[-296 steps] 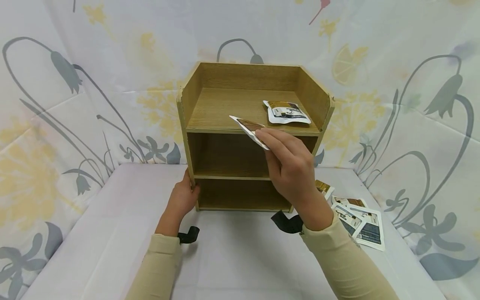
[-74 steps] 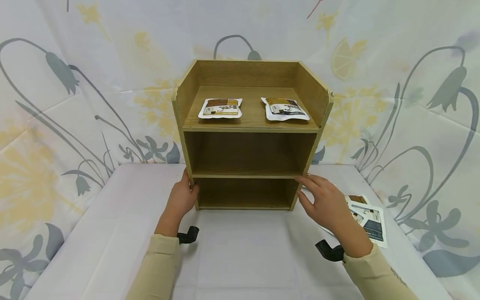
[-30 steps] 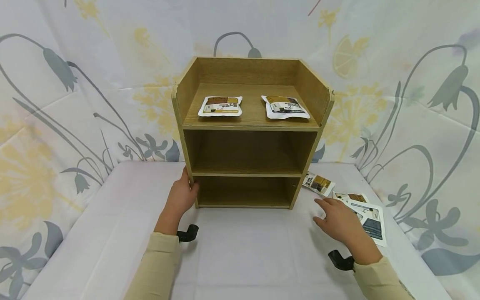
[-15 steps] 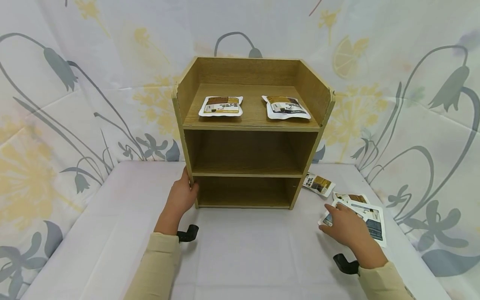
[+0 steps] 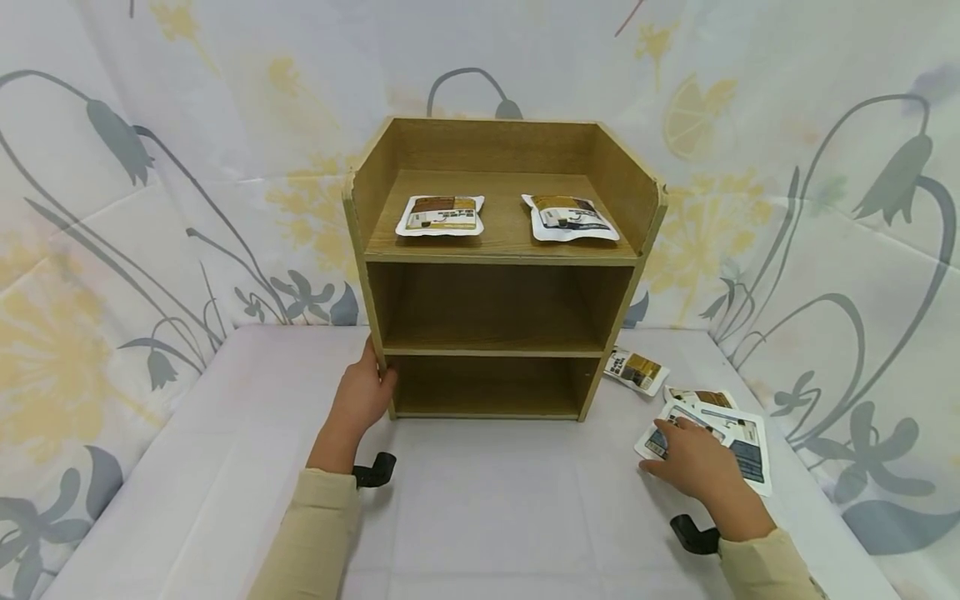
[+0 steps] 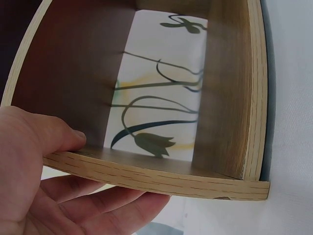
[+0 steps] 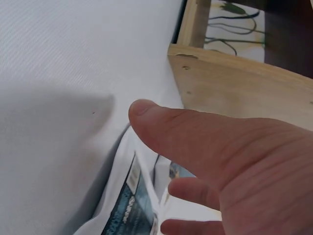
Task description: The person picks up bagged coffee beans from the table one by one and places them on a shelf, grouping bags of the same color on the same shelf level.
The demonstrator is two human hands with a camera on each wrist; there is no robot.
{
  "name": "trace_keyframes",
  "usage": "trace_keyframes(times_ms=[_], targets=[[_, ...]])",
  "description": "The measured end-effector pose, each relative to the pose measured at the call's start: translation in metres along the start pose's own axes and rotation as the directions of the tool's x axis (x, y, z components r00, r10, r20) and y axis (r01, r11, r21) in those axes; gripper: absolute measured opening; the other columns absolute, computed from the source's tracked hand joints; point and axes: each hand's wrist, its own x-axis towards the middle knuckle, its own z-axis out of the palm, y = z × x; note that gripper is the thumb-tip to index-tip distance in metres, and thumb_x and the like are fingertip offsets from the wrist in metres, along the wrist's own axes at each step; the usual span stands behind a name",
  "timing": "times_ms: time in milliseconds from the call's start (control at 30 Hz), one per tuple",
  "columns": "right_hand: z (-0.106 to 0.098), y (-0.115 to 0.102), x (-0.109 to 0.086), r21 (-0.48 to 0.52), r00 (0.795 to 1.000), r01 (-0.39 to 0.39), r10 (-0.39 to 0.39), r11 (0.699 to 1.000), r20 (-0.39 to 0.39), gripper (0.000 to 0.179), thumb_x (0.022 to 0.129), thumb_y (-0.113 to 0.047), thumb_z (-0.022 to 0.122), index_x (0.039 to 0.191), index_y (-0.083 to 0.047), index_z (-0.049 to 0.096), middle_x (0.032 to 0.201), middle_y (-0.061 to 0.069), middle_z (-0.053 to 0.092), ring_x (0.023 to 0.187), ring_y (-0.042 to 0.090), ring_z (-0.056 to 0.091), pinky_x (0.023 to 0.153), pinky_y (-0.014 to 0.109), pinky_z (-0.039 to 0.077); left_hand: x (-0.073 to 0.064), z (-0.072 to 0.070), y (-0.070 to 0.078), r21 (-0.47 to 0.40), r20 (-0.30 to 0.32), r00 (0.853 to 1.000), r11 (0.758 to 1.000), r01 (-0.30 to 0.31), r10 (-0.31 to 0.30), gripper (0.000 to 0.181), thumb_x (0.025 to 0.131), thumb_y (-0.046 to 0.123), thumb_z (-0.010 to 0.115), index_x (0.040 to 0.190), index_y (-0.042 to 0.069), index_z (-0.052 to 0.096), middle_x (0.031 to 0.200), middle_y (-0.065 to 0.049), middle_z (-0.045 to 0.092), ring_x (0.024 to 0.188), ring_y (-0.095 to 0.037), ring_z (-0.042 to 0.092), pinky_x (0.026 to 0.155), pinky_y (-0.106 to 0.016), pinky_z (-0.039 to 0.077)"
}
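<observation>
A small wooden shelf [image 5: 495,258] with an upper tray and two lower compartments stands in the middle. My left hand [image 5: 358,400] grips its left side panel; in the left wrist view, the thumb [image 6: 61,134] lies inside and the fingers underneath the panel's edge. At the right, my right hand [image 5: 693,462] is over a pile of flat white pouches, thumb and fingers spread apart. Its fingers reach onto a pouch with a dark blue label [image 5: 656,442]. In the right wrist view, the thumb tip [image 7: 144,108] is near that pouch's [image 7: 127,210] edge; finger contact is partly hidden.
Two pouches lie on the upper tray, a left pouch [image 5: 440,217] and a right pouch [image 5: 573,219]. Another gold-labelled pouch [image 5: 636,371] lies beside the shelf's right side. A white cloth [image 5: 480,517] covers the table, with patterned fabric [image 5: 187,167] behind.
A second pouch, earlier in my right hand, now lies on the tray's left. That hand has withdrawn to the right and down onto the pile. My left hand stays on the shelf.
</observation>
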Motion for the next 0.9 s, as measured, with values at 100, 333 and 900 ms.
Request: trace_keyframes(times_ms=[100, 333, 900], targets=[[0.0014, 0.0014, 0.0015, 0.011, 1.0, -0.008, 0.008, 1.0, 0.009, 0.08, 0.075, -0.047, 0.078, 0.132, 0.004, 0.054, 0.133, 0.034, 0.05, 0.117, 0.054, 0.05, 0.081, 0.065, 0.047, 0.0001, 0.0009, -0.001, 0.001, -0.002, 1.0, 1.0, 0.003, -0.003, 0.061, 0.099, 0.021, 0.047, 0.15, 0.001, 0.021, 0.121, -0.032, 0.061, 0.104, -0.044, 0.065, 0.083, -0.054, 0.053], [0.0059, 0.0062, 0.0037, 0.019, 1.0, -0.018, 0.018, 1.0, -0.005, 0.079, 0.073, -0.043, 0.08, 0.133, 0.002, 0.053, 0.137, 0.035, 0.045, 0.119, 0.059, 0.045, 0.079, 0.069, 0.045, 0.0009, 0.0011, -0.0009, -0.006, 0.009, 1.0, 1.0, 0.024, -0.023, 0.062, 0.1, 0.021, 0.047, 0.151, 0.002, 0.019, 0.125, -0.031, 0.06, 0.106, -0.043, 0.065, 0.085, -0.053, 0.053], [0.0086, 0.0079, 0.0075, 0.001, 0.999, 0.02, -0.02, 1.0, -0.049, 0.058, 0.078, -0.02, 0.07, 0.129, 0.004, 0.056, 0.128, 0.032, 0.055, 0.106, 0.052, 0.057, 0.075, 0.06, 0.05, 0.0003, 0.0006, -0.0007, -0.005, 0.007, 1.0, 1.0, 0.021, -0.021, 0.061, 0.1, 0.021, 0.047, 0.151, 0.003, 0.019, 0.126, -0.031, 0.06, 0.106, -0.043, 0.065, 0.085, -0.054, 0.053]])
